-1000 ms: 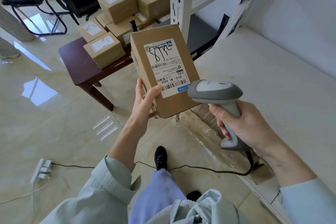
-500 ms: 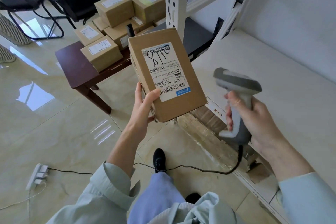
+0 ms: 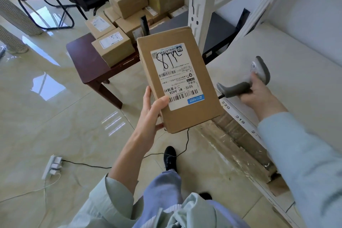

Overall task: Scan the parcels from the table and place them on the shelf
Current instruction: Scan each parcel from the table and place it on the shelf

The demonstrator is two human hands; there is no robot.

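Scanner [image 3: 246,83]: swung off the label and down to the shelf [image 3: 296,83] since a second ago; I read the scan as done.
Right hand [image 3: 257,91]: fingers wrapped round the scanner handle.
Parcel [image 3: 179,77]: held beside the shelf edge, label up.
Left hand [image 3: 152,113]: thumb on top, fingers gripping beneath.

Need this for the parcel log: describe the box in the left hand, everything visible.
The parcel is a plain brown cardboard box, closed and undamaged, held tilted above the floor. A white shipping label with barcodes, printed text, a blue strip and a black scrawl covers its facing side. The left hand grips its lower left corner, thumb on the label edge. Nothing else touches it.
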